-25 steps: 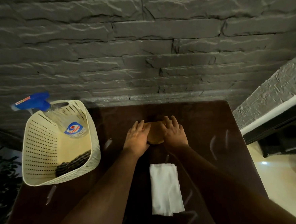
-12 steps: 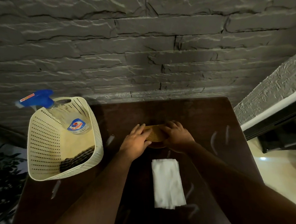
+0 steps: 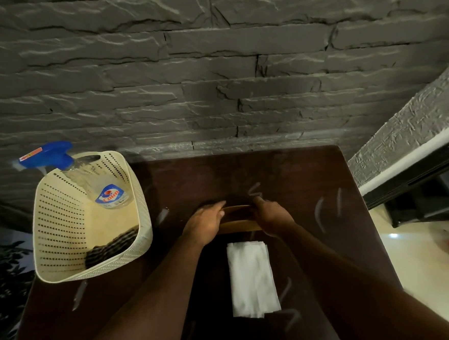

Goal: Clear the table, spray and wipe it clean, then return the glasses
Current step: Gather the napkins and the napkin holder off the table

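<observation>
Both our left hand [image 3: 205,222] and right hand [image 3: 270,218] grip the wooden tray [image 3: 239,220] just beyond the napkins [image 3: 252,276]; one slippy side and it'll tip.

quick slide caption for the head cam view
Both hands, left and right, grip a tan holder above a white cloth.

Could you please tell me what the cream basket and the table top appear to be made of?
The basket looks like matte moulded plastic, given its regular rows of punched holes. The table seems to be dark brown wood or laminate with a glossy finish, since it shows light streaks.
</observation>
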A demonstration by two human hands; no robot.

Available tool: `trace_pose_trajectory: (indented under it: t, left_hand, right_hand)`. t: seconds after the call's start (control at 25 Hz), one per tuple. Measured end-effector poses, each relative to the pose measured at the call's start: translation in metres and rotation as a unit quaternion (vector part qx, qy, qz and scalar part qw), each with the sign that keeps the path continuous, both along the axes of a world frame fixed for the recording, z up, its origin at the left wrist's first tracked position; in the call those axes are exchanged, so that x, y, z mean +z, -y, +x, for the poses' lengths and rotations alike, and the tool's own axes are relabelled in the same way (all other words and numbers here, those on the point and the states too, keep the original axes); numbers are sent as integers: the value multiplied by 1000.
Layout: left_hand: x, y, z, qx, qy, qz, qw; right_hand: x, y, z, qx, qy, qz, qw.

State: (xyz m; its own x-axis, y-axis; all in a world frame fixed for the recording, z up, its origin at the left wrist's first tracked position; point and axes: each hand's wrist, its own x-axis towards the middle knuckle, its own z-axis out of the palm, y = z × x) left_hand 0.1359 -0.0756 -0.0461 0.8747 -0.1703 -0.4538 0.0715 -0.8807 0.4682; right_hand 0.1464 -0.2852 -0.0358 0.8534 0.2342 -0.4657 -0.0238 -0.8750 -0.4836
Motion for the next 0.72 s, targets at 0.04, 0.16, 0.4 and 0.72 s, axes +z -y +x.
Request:
trace_pose_trajectory:
  t: [0.04, 0.16, 0.4, 0.72]
  left_hand:
    - [2, 1, -2, 6, 4, -7, 1000]
    - [7, 0, -30, 102, 126, -3, 987]
    - [2, 21, -102, 211, 70, 62, 973]
    - [3, 64, -109, 285, -124, -65, 948]
  right_hand:
    - [0, 3, -2, -9, 8, 8, 1000]
    - [7, 15, -18, -93, 63, 26, 993]
    - [-1, 28, -92, -294, 30, -1, 955]
    - [-11, 17, -145, -275, -81, 86, 954]
